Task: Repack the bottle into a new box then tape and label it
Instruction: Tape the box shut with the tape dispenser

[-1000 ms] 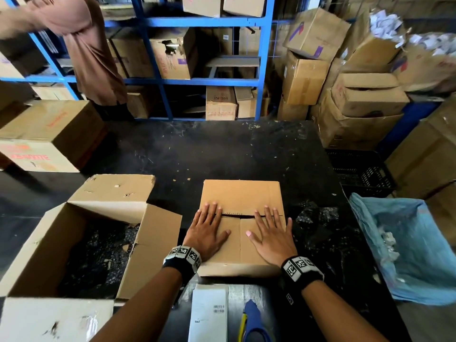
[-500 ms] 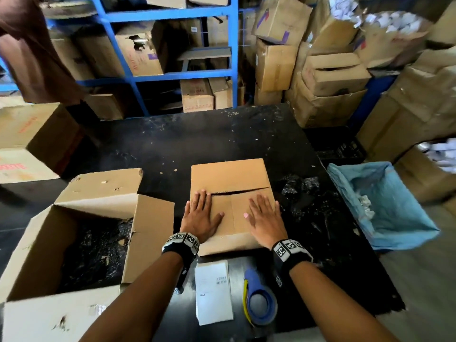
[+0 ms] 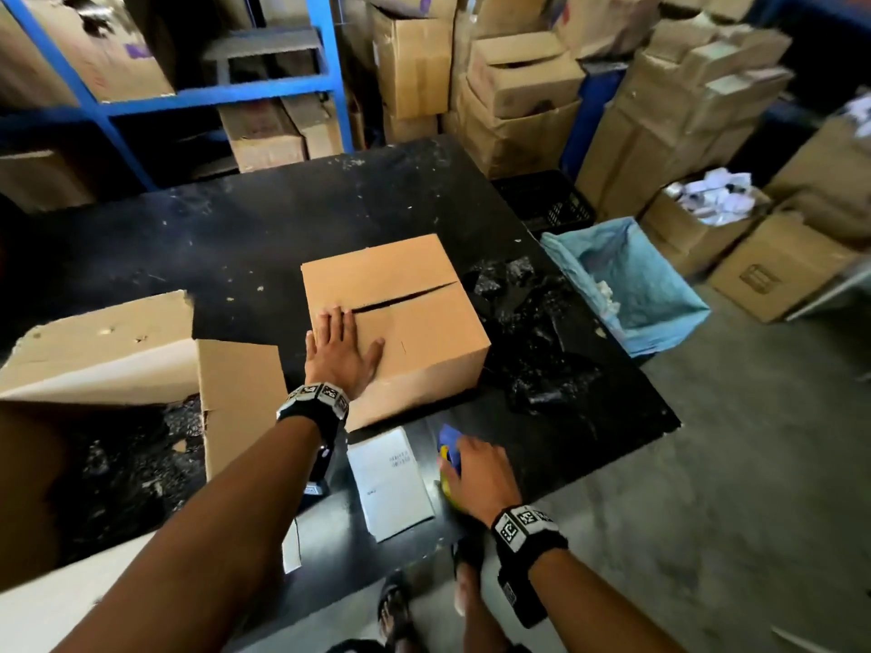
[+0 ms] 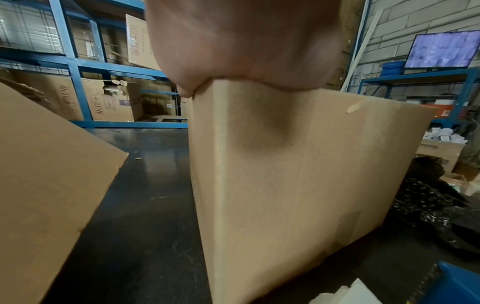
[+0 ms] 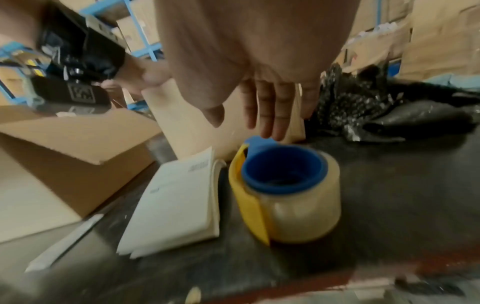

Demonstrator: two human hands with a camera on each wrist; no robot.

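Note:
A closed brown cardboard box (image 3: pixel 414 322) (image 4: pixel 298 174) stands in the middle of the black table (image 3: pixel 235 238), its top flaps meeting at a dark slit. The bottle is hidden. My left hand (image 3: pixel 341 353) lies flat on the box's near left top edge, fingers straight. My right hand (image 3: pixel 476 473) (image 5: pixel 270 111) hovers with straight fingers just over a tape dispenser (image 5: pixel 283 193) (image 3: pixel 447 445), a clear roll on a blue core with a yellow guard, near the table's front edge. A white stack of labels (image 3: pixel 391 483) (image 5: pixel 176 203) lies to the left of the tape.
A large open carton (image 3: pixel 141 369) with black packing inside stands at the left. Crumpled black plastic (image 3: pixel 532 341) lies right of the box. A blue-lined bin (image 3: pixel 631 285) stands past the table's right edge. Stacked cartons and blue shelving (image 3: pixel 212 91) fill the back.
My right hand has left the box top and come back down over the tape dispenser at the front edge. The left hand stays pressed on the box. The head view has swung right.

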